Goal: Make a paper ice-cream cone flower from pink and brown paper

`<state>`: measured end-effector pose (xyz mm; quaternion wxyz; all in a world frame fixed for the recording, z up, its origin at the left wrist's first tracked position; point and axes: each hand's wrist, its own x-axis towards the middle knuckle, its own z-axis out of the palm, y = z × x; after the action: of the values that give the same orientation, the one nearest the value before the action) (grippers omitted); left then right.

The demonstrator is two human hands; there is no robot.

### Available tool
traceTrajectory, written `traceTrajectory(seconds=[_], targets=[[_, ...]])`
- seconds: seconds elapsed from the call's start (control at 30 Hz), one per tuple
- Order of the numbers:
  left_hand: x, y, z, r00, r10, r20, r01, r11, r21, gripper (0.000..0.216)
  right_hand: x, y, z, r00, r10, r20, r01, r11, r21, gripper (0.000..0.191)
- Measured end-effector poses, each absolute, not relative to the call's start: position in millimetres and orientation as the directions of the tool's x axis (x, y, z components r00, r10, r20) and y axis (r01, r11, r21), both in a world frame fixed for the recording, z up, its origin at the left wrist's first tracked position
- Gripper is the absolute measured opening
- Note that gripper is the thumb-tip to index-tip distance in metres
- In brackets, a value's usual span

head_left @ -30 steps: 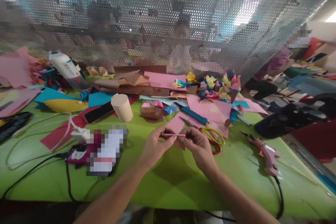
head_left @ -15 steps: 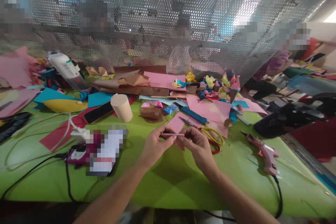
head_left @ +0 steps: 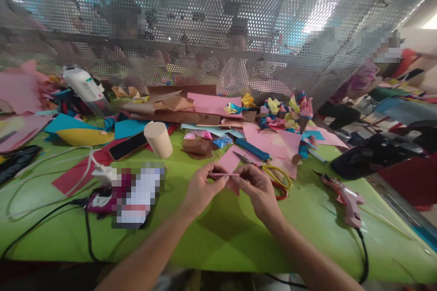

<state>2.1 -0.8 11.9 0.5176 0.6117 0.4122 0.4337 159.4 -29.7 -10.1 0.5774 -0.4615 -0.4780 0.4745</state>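
Above the green counter (head_left: pixel 225 245), pinching the pink paper (head_left: pixel 232 174) at opposite ends with left hand (head_left: pixel 202 189) and right hand (head_left: pixel 262 191). Probably light, pliable, easily creased; best held gently by the edges.

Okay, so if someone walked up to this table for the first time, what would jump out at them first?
Probably the left hand and right hand, meeting mid-view above the bright green table with a small pink piece held between them. Next, perhaps, the jumble of coloured paper at the foot of the perforated metal screen, and the pink glue gun lying at the right.
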Motion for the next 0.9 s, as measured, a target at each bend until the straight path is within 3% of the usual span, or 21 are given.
traceTrajectory(seconds=[0.9], targets=[[1, 3, 1, 0.261, 0.965, 0.037, 0.049, -0.051, 0.997, 0.013, 161, -29, -7, 0.157, 0.985, 0.066, -0.206, 0.098, -0.974, 0.027]])
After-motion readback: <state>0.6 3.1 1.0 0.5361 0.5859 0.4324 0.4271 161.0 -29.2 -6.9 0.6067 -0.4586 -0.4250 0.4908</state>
